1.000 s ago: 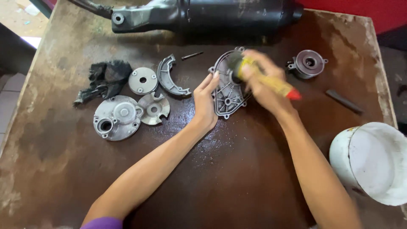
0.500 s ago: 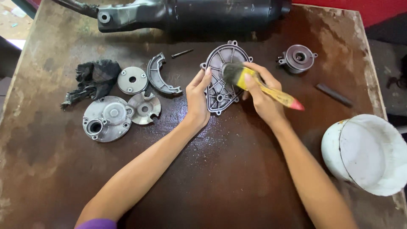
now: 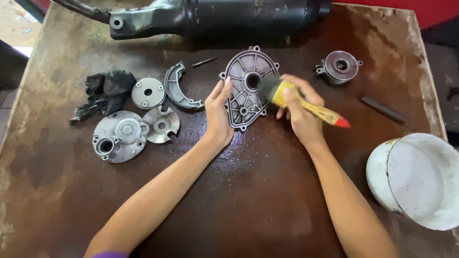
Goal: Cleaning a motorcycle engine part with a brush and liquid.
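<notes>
cover plate: ribbed grey cast-metal cover plate (image 3: 246, 91), lying flat on the table, ribbed inner face up, at 12 o'clock from the hands; central bore and bolt lugs round the rim.
left hand: left hand (image 3: 217, 112) lies flat at the plate's 9 o'clock edge, fingers extended and pressing its rim, nothing enclosed; judged to pin the plate against sliding.
right hand: right hand (image 3: 299, 112) closed round the paintbrush (image 3: 299, 102), yellow handle, red tip pointing to 4 o'clock, dark bristles on the plate near the bore.
table: brown table (image 3: 248, 200), stained, with a wet sheen under the wrists.
spread parts: round housing (image 3: 117, 136), disc (image 3: 147, 92), slotted disc (image 3: 161, 125) and curved shoe (image 3: 178, 88) at 9 o'clock, apart from one another or just touching.
rag: black, crumpled rag (image 3: 103, 93), far 9 o'clock.
bucket: white bucket (image 3: 418, 179) at 4 o'clock, near the brush hand.
</notes>
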